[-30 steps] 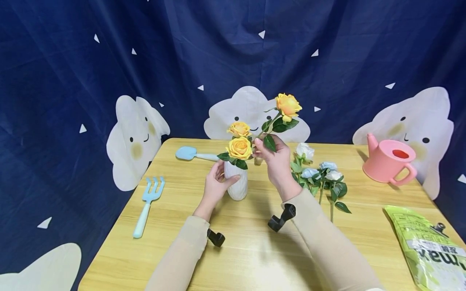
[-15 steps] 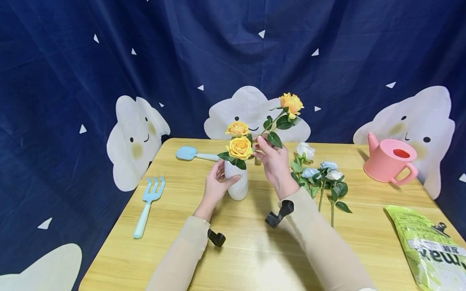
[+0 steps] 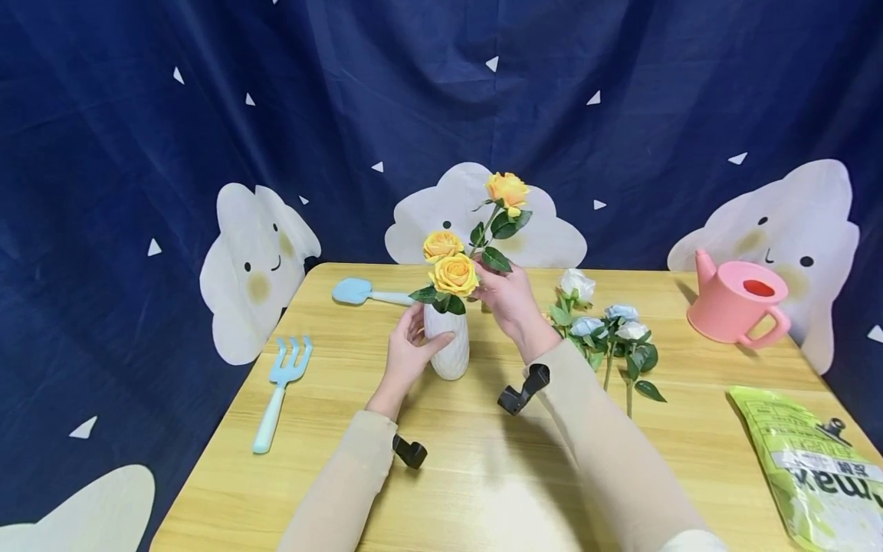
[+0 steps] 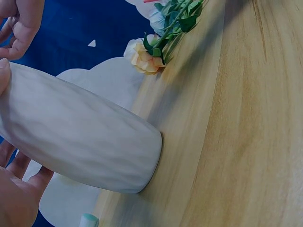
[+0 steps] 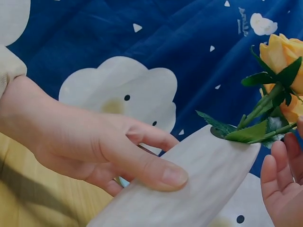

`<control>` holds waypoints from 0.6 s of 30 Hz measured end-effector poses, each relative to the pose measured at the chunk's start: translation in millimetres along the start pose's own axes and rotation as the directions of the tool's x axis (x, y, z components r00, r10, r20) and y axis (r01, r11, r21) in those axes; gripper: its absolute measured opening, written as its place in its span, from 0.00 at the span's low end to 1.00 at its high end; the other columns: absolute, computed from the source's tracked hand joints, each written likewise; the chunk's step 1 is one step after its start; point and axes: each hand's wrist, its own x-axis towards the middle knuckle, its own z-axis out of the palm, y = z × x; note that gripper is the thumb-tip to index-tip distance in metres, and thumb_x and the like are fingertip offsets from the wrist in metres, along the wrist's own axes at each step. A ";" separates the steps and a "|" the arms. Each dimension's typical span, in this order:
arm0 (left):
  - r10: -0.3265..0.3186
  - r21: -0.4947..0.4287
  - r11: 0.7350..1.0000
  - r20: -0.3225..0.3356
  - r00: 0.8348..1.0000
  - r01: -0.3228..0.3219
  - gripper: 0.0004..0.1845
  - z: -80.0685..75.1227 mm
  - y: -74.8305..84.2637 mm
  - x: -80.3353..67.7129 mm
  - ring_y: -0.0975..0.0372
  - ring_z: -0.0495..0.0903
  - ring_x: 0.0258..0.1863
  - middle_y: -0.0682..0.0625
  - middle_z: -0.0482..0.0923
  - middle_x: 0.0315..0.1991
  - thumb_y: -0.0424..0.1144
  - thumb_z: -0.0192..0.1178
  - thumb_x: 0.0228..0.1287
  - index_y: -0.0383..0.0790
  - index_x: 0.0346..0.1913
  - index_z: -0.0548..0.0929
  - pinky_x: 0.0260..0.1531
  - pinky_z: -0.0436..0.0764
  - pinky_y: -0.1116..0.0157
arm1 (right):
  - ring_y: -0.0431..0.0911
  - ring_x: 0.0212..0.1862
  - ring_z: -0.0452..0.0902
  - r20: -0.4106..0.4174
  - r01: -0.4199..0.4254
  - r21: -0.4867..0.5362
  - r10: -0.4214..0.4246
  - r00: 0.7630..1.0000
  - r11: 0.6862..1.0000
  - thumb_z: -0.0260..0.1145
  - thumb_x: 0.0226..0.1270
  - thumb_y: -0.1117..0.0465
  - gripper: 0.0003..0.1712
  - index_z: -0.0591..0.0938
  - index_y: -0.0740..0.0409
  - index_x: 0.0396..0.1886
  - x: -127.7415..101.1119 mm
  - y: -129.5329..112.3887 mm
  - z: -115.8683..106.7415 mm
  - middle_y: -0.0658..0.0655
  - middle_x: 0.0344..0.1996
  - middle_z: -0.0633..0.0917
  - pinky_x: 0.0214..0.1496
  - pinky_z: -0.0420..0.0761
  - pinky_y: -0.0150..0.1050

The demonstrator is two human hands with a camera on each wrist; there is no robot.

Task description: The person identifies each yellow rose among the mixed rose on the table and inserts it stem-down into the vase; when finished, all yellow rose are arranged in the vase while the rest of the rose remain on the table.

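Mid-frame, the right hand (image 3: 507,300), pinching a yellow rose (image 3: 507,188), has swung it upright over the vase (image 3: 447,345) gripped by the left hand (image 3: 407,354).

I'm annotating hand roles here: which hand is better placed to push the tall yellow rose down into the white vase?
The right hand, probably: it already pinches the tall yellow rose by its stem above the white vase, while the left hand grips the vase body.
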 end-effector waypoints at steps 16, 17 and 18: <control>0.016 -0.007 1.000 -0.026 1.000 -0.016 0.37 -1.0 -24.9 5.9 0.58 0.72 0.56 0.48 0.73 0.58 0.38 0.72 0.49 0.43 0.63 0.68 0.56 0.70 0.58 | 0.43 0.29 0.76 0.064 0.067 0.065 -0.071 0.995 0.996 0.58 0.63 0.75 0.13 0.82 0.53 0.31 -8.4 -4.8 -8.0 0.52 0.30 0.78 0.34 0.77 0.34; 0.024 -0.006 1.000 -0.028 0.999 -0.024 0.37 -0.9 -25.7 6.0 0.58 0.72 0.56 0.48 0.73 0.58 0.38 0.72 0.49 0.43 0.63 0.68 0.56 0.70 0.57 | 0.43 0.29 0.76 0.066 0.075 0.069 -0.080 0.995 0.995 0.58 0.63 0.75 0.13 0.82 0.53 0.31 -8.9 -6.2 -8.2 0.52 0.30 0.79 0.34 0.78 0.34; 0.028 -0.004 1.000 -0.029 0.999 -0.028 0.37 -0.8 -26.3 6.0 0.58 0.72 0.56 0.48 0.73 0.58 0.38 0.72 0.49 0.43 0.63 0.68 0.56 0.70 0.57 | 0.43 0.30 0.76 0.066 0.079 0.073 -0.084 0.994 0.994 0.58 0.63 0.75 0.13 0.82 0.53 0.31 -9.4 -7.5 -8.3 0.52 0.30 0.79 0.34 0.78 0.34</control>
